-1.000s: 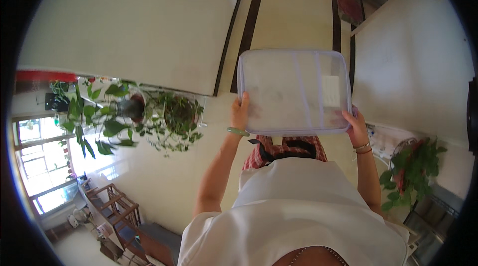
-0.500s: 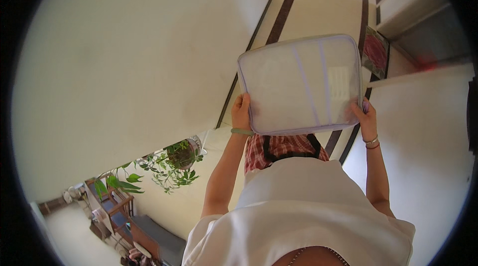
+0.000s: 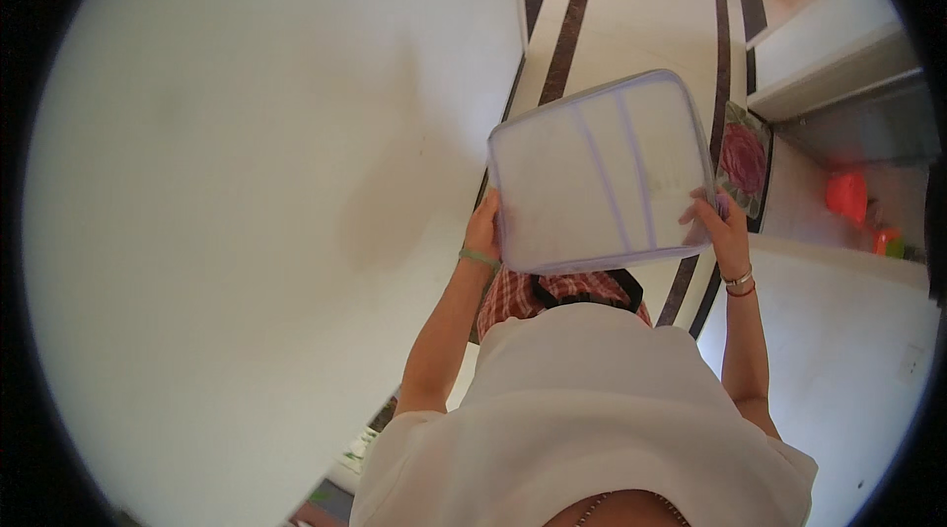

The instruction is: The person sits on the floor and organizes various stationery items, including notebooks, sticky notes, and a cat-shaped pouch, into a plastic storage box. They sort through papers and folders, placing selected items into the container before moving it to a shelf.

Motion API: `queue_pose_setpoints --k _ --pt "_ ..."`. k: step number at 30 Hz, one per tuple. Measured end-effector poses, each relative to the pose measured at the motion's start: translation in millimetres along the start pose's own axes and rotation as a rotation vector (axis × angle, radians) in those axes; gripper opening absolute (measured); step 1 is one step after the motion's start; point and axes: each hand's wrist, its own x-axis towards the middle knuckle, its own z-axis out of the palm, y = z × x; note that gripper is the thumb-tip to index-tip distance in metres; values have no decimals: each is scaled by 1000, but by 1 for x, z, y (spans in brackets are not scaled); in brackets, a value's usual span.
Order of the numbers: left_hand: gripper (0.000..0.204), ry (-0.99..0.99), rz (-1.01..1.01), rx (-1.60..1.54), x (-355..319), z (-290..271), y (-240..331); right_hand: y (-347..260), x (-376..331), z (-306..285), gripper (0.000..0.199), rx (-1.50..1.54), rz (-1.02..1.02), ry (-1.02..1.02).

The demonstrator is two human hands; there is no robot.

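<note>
Held out in front of me is a translucent zippered storage case (image 3: 582,177), rectangular with rounded corners, light purple edging and two purple bands across its face. My left hand (image 3: 483,228) grips its left side near the lower corner; a green bangle is on that wrist. On the opposite side, my right hand (image 3: 723,228) holds the right edge near the lower corner, with fingers spread over the face and a bracelet at the wrist. The case is tilted, its right end higher at the far side. Whatever it contains cannot be made out.
A pale wall (image 3: 247,192) rises close on my left. The cream floor (image 3: 646,4) with dark border stripes runs ahead as a corridor. To the right lie a rose-patterned mat (image 3: 744,160), a doorway with a red container (image 3: 846,194), and another white wall (image 3: 809,350).
I have moved forward along the corridor. The potted plant and furniture at lower left have mostly slipped out of sight; the red container and more of the mat now show. Both hands still hold the case.
</note>
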Motion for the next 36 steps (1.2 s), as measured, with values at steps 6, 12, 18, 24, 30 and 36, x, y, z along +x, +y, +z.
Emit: queue_pose_setpoints --k 6,12,18,24,30,36 --pt "54 -7 -77 319 117 58 40 9 71 -5 25 79 -2 213" --pt "56 182 55 432 214 122 76 -20 167 -50 28 61 103 -4" --pt "67 119 -142 215 321 184 85 -94 329 -101 20 -149 -53 -67" --pt "67 -75 -308 -131 379 245 97 -183 501 -111 21 -255 -75 -218" --pt "57 -31 -403 -180 446 285 111 -238 618 -111 25 -270 -196 -300" --pt "48 -72 -229 -372 497 308 161 -251 690 -100 24 -231 -276 -354"
